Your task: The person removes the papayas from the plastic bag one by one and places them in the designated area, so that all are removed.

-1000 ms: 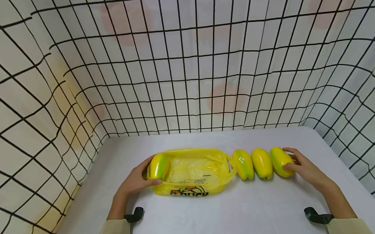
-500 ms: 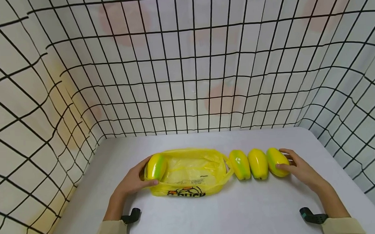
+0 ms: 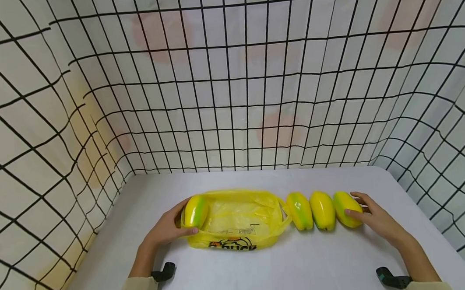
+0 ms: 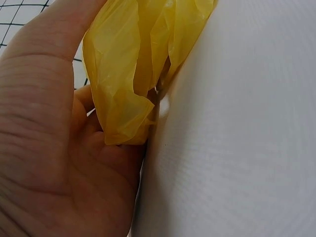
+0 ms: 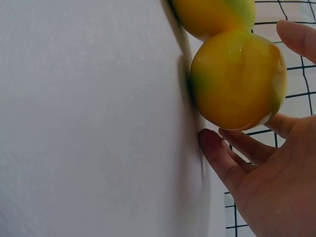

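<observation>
In the head view, a yellow plastic bag (image 3: 236,210) lies with its mouth spread open and black print on its front. One shiny yellow-green mango-like fruit (image 3: 196,211) sits inside its left end. My left hand (image 3: 167,227) cups that end, thumb over the front rim; the bag's gathered film (image 4: 123,74) lies within the hand in the left wrist view. My right hand (image 3: 378,216) is beside the rightmost mango-like fruit (image 3: 346,210). In the right wrist view its fingers are loosely bent near that fruit (image 5: 239,81), and the thumb stands apart from it.
Two more such fruits, a left one (image 3: 299,211) and a middle one (image 3: 322,211), stand in the row right of the bag. A bag handle (image 3: 285,212) reaches toward them. The white table (image 3: 278,269) is enclosed by black wire mesh (image 3: 238,105).
The head view shifts slightly, first sideways and then upward. Both hands, the bag and the fruits keep nearly the same places relative to each other.
</observation>
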### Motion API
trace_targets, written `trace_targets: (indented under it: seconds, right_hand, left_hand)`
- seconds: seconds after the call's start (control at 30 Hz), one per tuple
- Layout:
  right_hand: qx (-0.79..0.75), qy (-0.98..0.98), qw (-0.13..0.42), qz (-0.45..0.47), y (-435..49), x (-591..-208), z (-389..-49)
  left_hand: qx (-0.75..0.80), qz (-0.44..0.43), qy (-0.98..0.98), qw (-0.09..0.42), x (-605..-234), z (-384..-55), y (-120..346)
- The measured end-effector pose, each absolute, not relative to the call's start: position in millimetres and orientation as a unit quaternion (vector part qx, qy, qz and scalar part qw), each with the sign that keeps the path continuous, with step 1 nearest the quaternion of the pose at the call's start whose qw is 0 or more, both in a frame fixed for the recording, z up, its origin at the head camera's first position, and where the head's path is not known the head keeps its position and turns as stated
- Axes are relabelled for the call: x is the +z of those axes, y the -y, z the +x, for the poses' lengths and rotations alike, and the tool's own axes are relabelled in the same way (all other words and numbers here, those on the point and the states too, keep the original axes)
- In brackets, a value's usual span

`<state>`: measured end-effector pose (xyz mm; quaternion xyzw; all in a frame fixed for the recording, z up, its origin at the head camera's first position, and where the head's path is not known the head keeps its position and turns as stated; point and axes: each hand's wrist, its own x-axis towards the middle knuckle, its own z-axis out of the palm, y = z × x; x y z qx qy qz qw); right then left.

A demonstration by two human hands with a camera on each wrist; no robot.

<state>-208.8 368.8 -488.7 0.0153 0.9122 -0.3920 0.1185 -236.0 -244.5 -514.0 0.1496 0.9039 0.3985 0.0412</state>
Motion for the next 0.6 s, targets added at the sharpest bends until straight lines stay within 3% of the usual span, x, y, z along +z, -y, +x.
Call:
trace_targets:
  seconds: [0.6]
  right_hand:
    - [-0.386, -0.919, 0.079, 0.004, -374.6, -482.9, -204.1]
  left_hand:
    - [0.399, 0.146, -0.904, 0.043, -513.0, -237.8, 243.1]
